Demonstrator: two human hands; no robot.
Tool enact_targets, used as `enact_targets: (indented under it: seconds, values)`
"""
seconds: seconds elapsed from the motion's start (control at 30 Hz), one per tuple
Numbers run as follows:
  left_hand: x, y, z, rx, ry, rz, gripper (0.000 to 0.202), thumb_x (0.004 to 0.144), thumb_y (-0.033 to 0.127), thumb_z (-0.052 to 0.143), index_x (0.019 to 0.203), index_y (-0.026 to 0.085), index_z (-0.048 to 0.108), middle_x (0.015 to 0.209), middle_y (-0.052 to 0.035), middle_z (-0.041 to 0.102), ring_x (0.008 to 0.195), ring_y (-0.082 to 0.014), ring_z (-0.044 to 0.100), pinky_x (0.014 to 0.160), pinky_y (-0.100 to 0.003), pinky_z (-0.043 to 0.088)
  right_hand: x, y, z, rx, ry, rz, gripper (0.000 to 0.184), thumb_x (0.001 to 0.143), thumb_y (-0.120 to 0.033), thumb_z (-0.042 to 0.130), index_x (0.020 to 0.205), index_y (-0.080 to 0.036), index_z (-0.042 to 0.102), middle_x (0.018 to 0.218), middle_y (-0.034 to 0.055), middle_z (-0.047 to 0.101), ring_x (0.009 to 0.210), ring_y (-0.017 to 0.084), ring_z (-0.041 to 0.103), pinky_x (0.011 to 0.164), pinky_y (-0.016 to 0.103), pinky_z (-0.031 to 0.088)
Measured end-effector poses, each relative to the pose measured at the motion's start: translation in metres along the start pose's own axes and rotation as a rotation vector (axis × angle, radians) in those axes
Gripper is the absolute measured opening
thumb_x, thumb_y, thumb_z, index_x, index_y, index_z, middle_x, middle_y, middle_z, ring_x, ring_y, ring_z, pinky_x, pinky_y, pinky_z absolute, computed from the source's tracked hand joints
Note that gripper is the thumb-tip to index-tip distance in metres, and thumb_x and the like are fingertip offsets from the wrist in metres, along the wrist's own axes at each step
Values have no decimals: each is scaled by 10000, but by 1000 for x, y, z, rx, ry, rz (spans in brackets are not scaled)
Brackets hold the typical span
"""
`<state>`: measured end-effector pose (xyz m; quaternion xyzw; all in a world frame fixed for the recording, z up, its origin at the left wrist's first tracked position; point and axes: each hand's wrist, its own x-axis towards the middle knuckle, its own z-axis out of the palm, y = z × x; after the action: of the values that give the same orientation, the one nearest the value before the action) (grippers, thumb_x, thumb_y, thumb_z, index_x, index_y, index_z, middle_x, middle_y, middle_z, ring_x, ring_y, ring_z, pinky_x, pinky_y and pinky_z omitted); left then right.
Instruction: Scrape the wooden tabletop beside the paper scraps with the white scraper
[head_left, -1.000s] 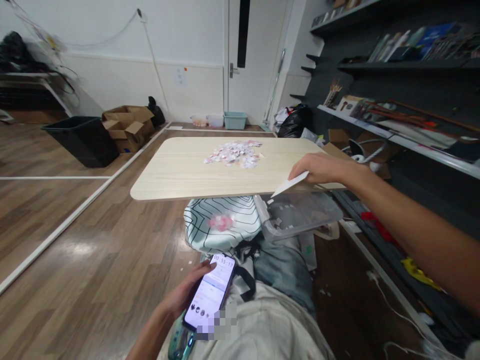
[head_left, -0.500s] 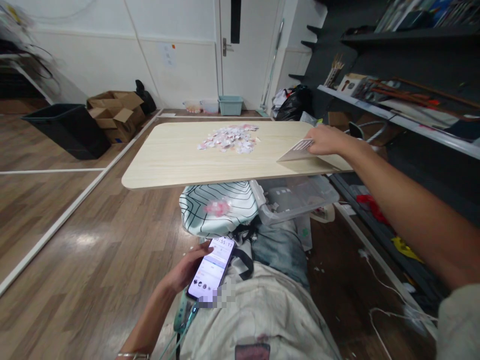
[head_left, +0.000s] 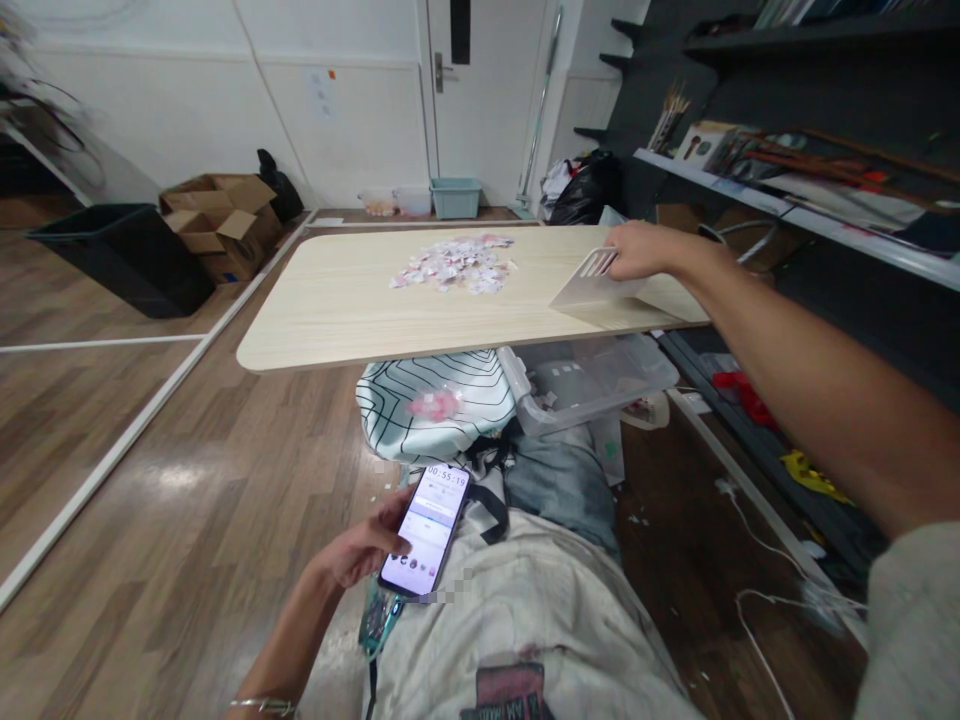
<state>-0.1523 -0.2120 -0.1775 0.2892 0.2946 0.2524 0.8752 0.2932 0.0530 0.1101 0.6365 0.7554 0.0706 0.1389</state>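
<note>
On my lap, my left hand (head_left: 371, 540) is closed around a lit phone (head_left: 426, 530), its thumb over the lower part of the screen. Out at the right side of a pale wooden board (head_left: 330, 310), my right hand (head_left: 637, 250) grips a thin white slotted card (head_left: 589, 280). The card stands tilted with its lower edge at the board; whether it touches is hard to tell. A heap of small white and pink paper scraps (head_left: 457, 265) lies on the board, left of the card.
Below the board are a striped cushion (head_left: 390, 410) with a pink bundle and a clear plastic bin (head_left: 600, 385). A black trash bin (head_left: 127, 260) and cardboard boxes (head_left: 225, 220) stand at left. Dark shelves (head_left: 817, 210) line the right, with white cables (head_left: 757, 640) on the floor.
My left thumb has moved from the upper part of the phone screen down to its lower part. My right hand still holds the card in nearly the same place. The view has shifted slightly.
</note>
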Motion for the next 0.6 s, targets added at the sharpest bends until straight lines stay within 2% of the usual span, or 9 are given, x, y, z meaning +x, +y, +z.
enact_targets:
  seconds: [0.17,0.27,0.33,0.4,0.5,0.6]
  values:
    - [-3,2,-8,0,-18,-19,1039,586,17,822,1590,219,641,1462,-129,767,1280,-349,753,906,-296,617,2,1,-1,4,1,6,340,935,-85,628,1124,141,798,1120,394,757,909,203,715,724,342,360]
    - [-2,3,-7,10,-18,-44,1034,562,37,853,1563,209,658,1398,-131,791,1243,-351,765,915,-307,618,-1,0,-3,5,-7,-8,345,960,-101,620,1144,130,798,1146,390,759,931,211,721,733,337,367]
    - [0,6,3,53,49,-53,980,628,97,901,1567,209,643,1380,-144,790,1211,-346,771,929,-339,620,-2,-1,-4,2,-12,-6,346,965,-105,620,1153,125,795,1167,385,759,964,223,731,748,329,377]
    - [4,9,17,151,168,-39,940,691,173,949,1570,206,617,1353,-152,790,1136,-326,782,887,-347,621,-2,-1,-3,0,-11,2,340,967,-121,633,1143,122,793,1176,377,763,1000,240,743,770,316,394]
    - [13,10,33,355,351,-2,937,647,242,1028,1494,187,629,1217,-122,812,964,-286,781,780,-330,604,1,1,-1,2,-3,6,322,973,-158,661,1105,100,802,1157,352,779,1036,265,757,797,303,424]
    - [23,6,36,494,446,37,808,607,269,1056,1321,179,688,1084,-84,814,882,-273,761,753,-331,582,4,4,2,25,39,-23,295,965,-188,692,1080,54,817,1136,321,799,1015,278,765,799,302,448]
